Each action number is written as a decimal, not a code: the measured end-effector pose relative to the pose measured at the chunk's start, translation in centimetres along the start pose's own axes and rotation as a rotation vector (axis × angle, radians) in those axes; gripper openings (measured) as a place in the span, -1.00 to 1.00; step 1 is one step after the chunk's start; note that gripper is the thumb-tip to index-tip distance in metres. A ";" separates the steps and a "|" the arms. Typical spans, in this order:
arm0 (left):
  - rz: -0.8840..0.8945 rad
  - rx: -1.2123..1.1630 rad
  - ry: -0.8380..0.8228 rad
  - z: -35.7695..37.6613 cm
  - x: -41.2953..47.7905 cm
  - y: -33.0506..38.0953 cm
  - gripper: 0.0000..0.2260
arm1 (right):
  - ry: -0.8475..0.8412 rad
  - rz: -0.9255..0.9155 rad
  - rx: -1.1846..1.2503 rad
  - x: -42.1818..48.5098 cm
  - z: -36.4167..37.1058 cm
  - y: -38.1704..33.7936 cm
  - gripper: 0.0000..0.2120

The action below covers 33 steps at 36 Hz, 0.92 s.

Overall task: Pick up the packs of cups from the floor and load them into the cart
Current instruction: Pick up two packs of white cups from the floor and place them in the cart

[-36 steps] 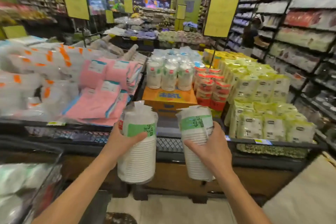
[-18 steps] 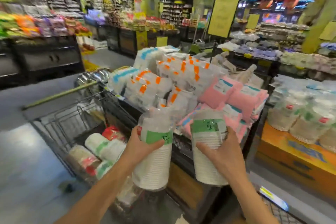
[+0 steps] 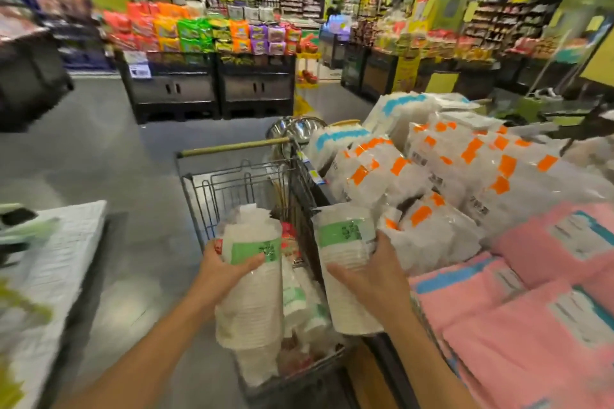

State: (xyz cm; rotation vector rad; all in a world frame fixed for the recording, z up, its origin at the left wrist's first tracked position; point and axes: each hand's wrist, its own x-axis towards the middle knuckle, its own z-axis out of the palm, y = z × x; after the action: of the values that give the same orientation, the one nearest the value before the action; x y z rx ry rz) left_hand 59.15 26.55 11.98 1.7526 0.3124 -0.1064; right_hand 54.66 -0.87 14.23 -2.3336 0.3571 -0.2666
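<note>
Two hands show low in the frame, the left hand [image 3: 226,271] and the right hand [image 3: 372,279], and each holds one of two packs of cups: the left pack [image 3: 252,292] and the right pack [image 3: 345,262]. One cart [image 3: 232,146] stands at centre, with at least two more cup packs [image 3: 299,302] inside; blur hides the exact count. Two steel bowls [image 3: 299,128] sit above it. At right lie at least four pink packs [image 3: 531,325] and many orange-marked packs [image 3: 465,169], too blurred to count. Two black cabinets [image 3: 176,90] stand at upper centre.
</note>
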 end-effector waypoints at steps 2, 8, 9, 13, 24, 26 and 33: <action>-0.038 -0.046 0.036 -0.7 0.9 -0.2 -0.30 | -0.027 -0.038 -0.034 1.6 1.0 -0.6 0.09; -0.149 -0.105 0.109 -2.5 6.0 -1.0 -0.07 | -0.141 -0.046 -0.112 7.6 5.5 -2.4 0.12; -0.150 -0.116 0.108 -2.6 7.0 -0.8 -0.13 | -0.146 -0.057 -0.116 8.8 6.5 -2.7 0.12; -0.177 -0.159 0.103 -2.7 12.8 -1.1 -0.13 | -0.183 -0.066 -0.164 13.4 10.4 -4.3 0.08; -0.377 -0.140 0.050 -1.8 35.6 -3.8 -0.33 | -0.335 0.059 -0.309 31.3 26.8 -8.2 0.12; -0.416 -0.123 0.058 -1.2 38.8 -4.9 -0.26 | -0.366 0.100 -0.328 33.5 29.8 -7.9 0.14; -0.599 -0.088 0.100 0.1 45.7 -11.4 0.21 | -0.482 0.255 -0.361 36.5 38.1 -5.4 0.22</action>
State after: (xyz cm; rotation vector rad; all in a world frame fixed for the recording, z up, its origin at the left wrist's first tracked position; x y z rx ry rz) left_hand 99.92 35.24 -9.90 1.5318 0.8958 -0.4291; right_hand 101.05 15.51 -5.43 -2.5647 0.4822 0.5170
